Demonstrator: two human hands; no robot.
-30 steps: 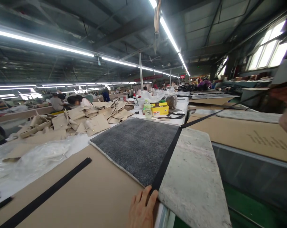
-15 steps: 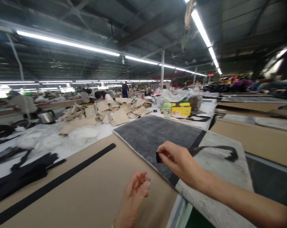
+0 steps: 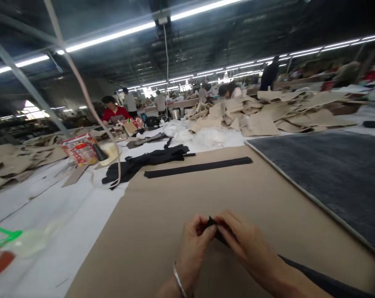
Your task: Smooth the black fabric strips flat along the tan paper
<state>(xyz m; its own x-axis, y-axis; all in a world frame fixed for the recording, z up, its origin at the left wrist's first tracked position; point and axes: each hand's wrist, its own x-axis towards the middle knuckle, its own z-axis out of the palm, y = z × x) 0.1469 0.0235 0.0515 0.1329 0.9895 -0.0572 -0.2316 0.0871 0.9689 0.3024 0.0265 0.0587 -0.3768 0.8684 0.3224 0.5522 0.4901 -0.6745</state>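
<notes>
Black strip (image 3: pixel 220 235) pinched near one end over the near middle of the tan sheet (image 3: pixel 162 215), mostly hidden behind the fingers. Left hand (image 3: pixel 192 244) and right hand (image 3: pixel 247 246) side by side there, thumb and fingers of each closed to a tight pinch on the strip. Dark length (image 3: pixel 320 279) beyond the right arm (image 3: pixel 280 275), over the sheet's near right part (perhaps the same strip; cannot tell).

Main risk: a twist or crooked fold, from so short a grip and so little end showing. Next: a snag of that dark length under the arm, or against the pale edge of the grey panel (image 3: pixel 330 178) along the sheet's right side. Also a flat strip (image 3: pixel 198 167) across the sheet's far part, easily knocked askew by a careless forward sweep.

Best room: bare surface between hands and flat strip, and leftward past the sheet's slanting left edge onto white counter (image 3: pixel 82 244). Tighter at the far left corner: black pile (image 3: pixel 151 158) with hanging cord (image 3: pixel 83 89) nearby. Past the far edge, clear plastic (image 3: pixel 202 135) and heaped tan pieces (image 3: pixel 283 111).
</notes>
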